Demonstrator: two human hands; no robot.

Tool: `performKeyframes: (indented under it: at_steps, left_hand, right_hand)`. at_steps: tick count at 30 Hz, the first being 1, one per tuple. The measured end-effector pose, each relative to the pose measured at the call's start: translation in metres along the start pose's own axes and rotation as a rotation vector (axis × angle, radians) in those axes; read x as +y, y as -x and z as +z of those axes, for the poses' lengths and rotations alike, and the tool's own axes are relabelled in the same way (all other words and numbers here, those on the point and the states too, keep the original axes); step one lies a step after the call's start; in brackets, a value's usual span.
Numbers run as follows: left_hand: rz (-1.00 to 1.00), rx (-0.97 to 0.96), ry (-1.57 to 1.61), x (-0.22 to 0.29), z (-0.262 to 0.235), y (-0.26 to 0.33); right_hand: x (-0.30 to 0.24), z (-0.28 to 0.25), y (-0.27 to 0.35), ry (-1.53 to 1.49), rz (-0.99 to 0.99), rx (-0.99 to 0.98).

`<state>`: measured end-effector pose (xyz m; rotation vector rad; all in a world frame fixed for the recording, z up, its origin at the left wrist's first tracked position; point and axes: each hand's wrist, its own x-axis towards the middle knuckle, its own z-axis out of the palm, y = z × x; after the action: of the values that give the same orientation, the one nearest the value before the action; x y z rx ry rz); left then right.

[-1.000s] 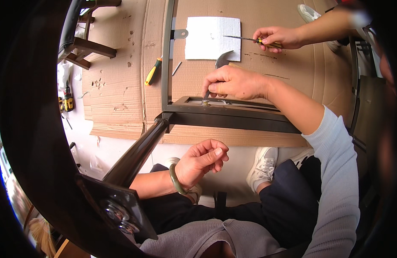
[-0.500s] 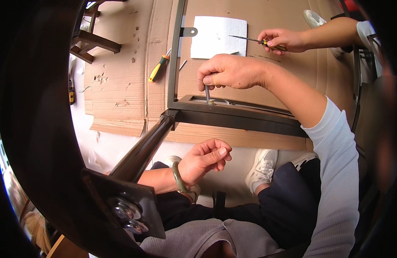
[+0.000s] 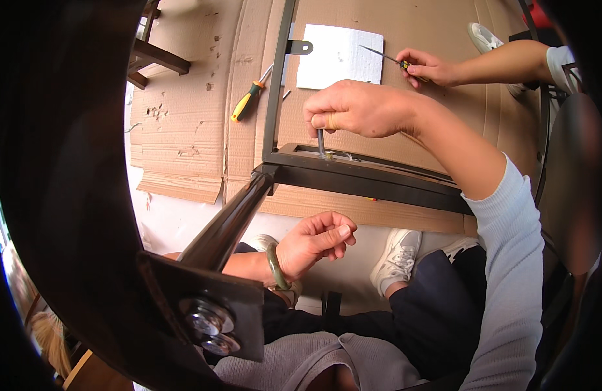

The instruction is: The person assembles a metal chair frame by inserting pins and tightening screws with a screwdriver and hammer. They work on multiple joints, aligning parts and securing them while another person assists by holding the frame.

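My right hand [image 3: 363,109] pinches the top of a short grey metal rod [image 3: 321,141], its kind hidden by the fingers. The rod stands nearly upright, with its lower end at a small yellowish metal fastener [image 3: 329,155] in the dark metal frame [image 3: 366,177]. Nearer my body, my left hand [image 3: 314,242] hovers below the frame's near bar, with a green bangle [image 3: 277,266] at its wrist. Its fingers are curled, the thumb pressed to them; anything between is hidden. Across the frame, another person's hand [image 3: 428,67] holds a thin screwdriver [image 3: 387,57].
A yellow-and-black screwdriver [image 3: 248,101] lies left of the frame on cardboard [image 3: 190,124]. A white foam sheet [image 3: 340,55] lies beyond my right hand. A dark post [image 3: 226,221] slants toward me, ending in a bolted plate [image 3: 239,319]. Dark wooden legs [image 3: 159,57] stand far left.
The view has shifted slightly, so the frame and cardboard sit a little farther right. My right hand stays on the rod at the fastener. My left hand keeps its curled pose.
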<state>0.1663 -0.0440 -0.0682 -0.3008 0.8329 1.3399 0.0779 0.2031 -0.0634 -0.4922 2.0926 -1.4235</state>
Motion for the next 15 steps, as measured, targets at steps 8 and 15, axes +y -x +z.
performKeyframes:
  at_steps: [8, 15]
  left_hand:
    - [-0.013, 0.002, 0.002, 0.001, -0.002, 0.0]
    - [-0.004, 0.003, -0.005, 0.0, -0.004, 0.001]
  right_hand:
    - [-0.023, 0.009, 0.007, 0.328, -0.073, 0.154]
    - [-0.042, 0.03, 0.034, 0.588, -0.192, 0.439]
